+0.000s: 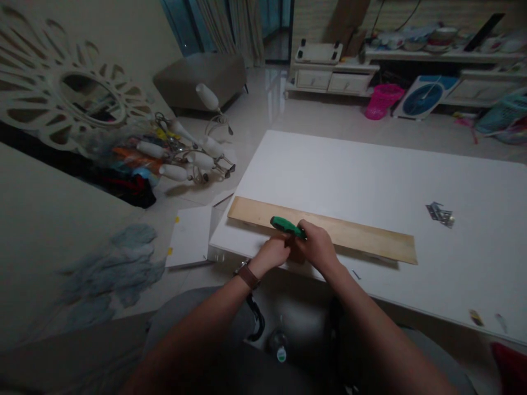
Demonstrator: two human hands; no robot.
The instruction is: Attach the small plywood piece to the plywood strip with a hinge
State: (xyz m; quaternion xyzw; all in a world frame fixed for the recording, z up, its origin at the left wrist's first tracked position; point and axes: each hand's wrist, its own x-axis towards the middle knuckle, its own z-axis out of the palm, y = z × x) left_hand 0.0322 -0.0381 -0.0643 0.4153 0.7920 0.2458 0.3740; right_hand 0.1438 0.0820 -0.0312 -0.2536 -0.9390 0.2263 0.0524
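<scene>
My right hand [317, 241] is closed around a green tool [284, 224] whose exact kind I cannot make out; it sticks out to the left above the wood. My left hand [272, 255], with a watch strap at the wrist, is closed just beside it. A small brown piece [295, 255] shows between the hands, partly hidden by fingers. Behind them a long pale wooden board [366, 238] lies on the white tabletop [325, 175], along its near edge. A small metal screw or pin [356, 274] lies to the right of my right forearm.
On the table's right is a pile of metal hardware [440, 214], with small items [475, 317] near the front corner. A white panel [189, 236] and grey cloth [119, 269] are on the floor at left. White lamps [201, 159] lie beyond, below a mirror [93, 97].
</scene>
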